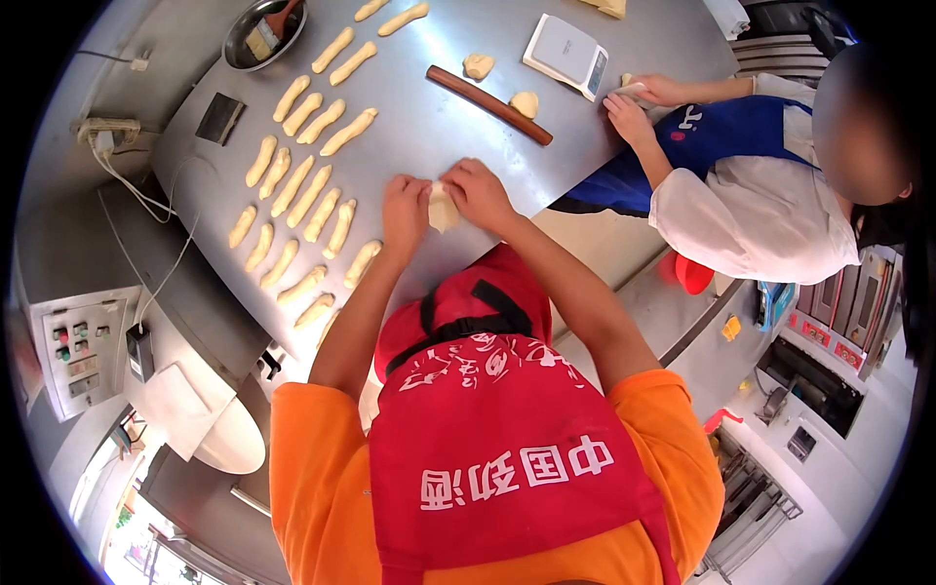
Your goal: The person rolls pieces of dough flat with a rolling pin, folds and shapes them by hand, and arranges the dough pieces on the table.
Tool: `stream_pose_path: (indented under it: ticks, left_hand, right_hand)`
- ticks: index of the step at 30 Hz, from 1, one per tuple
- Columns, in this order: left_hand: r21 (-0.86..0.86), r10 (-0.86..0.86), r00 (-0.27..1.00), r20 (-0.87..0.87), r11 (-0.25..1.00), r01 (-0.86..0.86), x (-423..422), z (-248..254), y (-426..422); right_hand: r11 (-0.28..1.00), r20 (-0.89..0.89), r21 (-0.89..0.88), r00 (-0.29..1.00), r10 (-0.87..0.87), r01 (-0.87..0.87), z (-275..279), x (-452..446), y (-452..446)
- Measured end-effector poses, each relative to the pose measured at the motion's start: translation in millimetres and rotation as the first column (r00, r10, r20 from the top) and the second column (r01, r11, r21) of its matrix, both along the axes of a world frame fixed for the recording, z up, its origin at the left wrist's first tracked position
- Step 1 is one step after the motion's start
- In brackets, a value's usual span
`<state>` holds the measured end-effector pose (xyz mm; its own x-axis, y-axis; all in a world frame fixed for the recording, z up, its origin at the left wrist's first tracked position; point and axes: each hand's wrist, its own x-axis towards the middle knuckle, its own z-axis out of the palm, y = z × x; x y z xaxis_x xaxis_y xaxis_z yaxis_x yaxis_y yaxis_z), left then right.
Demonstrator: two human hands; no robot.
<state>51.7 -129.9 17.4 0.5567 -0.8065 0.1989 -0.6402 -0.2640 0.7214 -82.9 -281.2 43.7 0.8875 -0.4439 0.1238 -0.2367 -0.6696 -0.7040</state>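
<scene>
Dough piece (444, 208): pale, thin-looking, between both hands, on the body side of the rolling pin (487, 104); whether it touches the bench (409, 127) is hard to tell.
Left hand (405, 213): fingers nearly closed, pinching the dough piece's upper left edge.
Right hand (480, 197): fingers nearly closed, pinching the upper right edge.
Grip tip: light, matched pinch; fingertips in too deep would likely dent or tear it.
Stretch tip: small, even pulls both sides; the middle probably thins first.
Support tip: low over bench, so its weight doesn't drag the hanging end.
Dough strips (307, 195): rows left of rolling pin; elbow room wanted on that side.
Dough lumps (478, 65): two, far side of rolling pin.
Co-worker's hands (632, 115): right of rolling pin, well apart.
</scene>
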Motion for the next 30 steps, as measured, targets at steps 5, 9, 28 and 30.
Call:
stream_pose_path:
  ticks: [5,9,28,30]
  left_hand:
    - [0.042,-0.108,0.956,-0.273,0.991,0.124,-40,12,53]
    - [0.027,0.252,0.841,-0.478,0.962,-0.272,-40,27,25]
    - [-0.041,0.178,0.982,0.064,0.984,-0.176,-6,18,25]
    - [-0.010,0.170,0.975,0.143,0.985,-0.171,1,10,22]
  right_hand:
    - [0.998,-0.032,0.006,0.998,0.057,-0.057,2,-47,30]
    - [0.951,-0.037,0.209,0.973,-0.227,0.229,11,-26,29]
    - [0.894,-0.139,-0.262,0.931,0.337,-0.362,9,-39,42]
    - [0.909,-0.247,-0.123,0.899,0.361,-0.399,-5,-57,54]
